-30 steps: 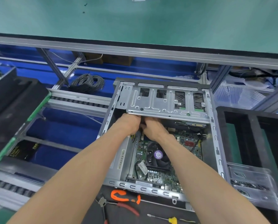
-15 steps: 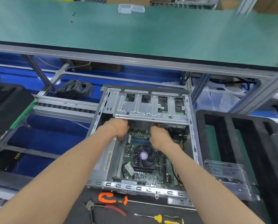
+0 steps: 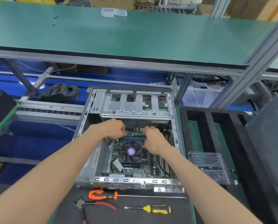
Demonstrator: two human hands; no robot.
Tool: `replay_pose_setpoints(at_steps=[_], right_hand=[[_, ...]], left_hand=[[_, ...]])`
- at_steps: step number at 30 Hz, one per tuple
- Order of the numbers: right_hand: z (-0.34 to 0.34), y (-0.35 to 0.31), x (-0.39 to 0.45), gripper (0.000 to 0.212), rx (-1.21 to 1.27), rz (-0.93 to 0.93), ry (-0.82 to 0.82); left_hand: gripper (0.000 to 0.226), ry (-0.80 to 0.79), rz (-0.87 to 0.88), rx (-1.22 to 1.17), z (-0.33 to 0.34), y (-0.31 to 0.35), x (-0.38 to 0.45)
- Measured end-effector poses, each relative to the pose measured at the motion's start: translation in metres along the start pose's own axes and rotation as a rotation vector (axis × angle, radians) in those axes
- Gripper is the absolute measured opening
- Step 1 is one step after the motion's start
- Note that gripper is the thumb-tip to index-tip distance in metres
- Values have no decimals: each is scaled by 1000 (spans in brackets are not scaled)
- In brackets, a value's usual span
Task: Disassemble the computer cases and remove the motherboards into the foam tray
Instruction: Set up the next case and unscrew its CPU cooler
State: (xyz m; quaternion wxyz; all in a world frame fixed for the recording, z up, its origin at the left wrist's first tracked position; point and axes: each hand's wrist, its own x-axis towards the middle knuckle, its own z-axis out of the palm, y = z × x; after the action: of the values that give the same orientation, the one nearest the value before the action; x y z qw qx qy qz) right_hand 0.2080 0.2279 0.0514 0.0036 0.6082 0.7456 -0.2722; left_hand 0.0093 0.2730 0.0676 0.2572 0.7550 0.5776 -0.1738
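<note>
Here we have both hands inside the open computer case, which lies on its side on the counter. Our left hand and right hand sit at the two ends of the memory slots, fingers curled down onto that far strip of the motherboard; whether either grip actually pinches a latch or a module we cannot tell, since the fingertips are hidden. The board lies flat on the case floor, under the drive cage, with the cooler fan in the middle. We judge the board stiff but fragile (thin, crowded with small parts, weighted at the heatsink), so we would take it by its bare edges and not by the fan or connectors. The black foam tray waits just beside the case, on the right. Two screwdrivers and pliers lie in front.
</note>
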Motion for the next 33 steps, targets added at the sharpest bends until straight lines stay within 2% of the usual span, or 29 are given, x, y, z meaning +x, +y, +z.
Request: replay_pose_setpoints(at_steps=[3,7,11,17,19,21,24,25,28,33], right_hand=[[-2,1,-8,25,-33,8,-43],[-6,0,-17,26,-78,-11,-132],[-13,0,-27,23,-167,-61,-187],[-19,-6,-44,19,-235,-149,-300],[-19,-6,-46,21,-243,-178,-284],[-21,-8,-49,25,-255,-222,-192],[-20,-9,-53,22,-248,-286,-116],[-19,-8,-54,22,-225,-284,-161],[-13,-6,-54,25,-194,-220,-350],[4,0,-54,30,-209,-201,-477]], left_hand=[[13,58,103,52,5,24,-3],[27,28,230,17,15,48,-6],[23,-22,233,-100,30,54,-9],[39,-94,241,-166,45,63,-17],[35,-84,238,-161,47,64,-20],[31,-5,222,-205,50,61,-20],[39,91,201,-213,56,58,-20],[41,98,208,-209,58,58,-19],[24,116,218,-199,61,57,-16],[21,127,222,-167,62,57,-11]])
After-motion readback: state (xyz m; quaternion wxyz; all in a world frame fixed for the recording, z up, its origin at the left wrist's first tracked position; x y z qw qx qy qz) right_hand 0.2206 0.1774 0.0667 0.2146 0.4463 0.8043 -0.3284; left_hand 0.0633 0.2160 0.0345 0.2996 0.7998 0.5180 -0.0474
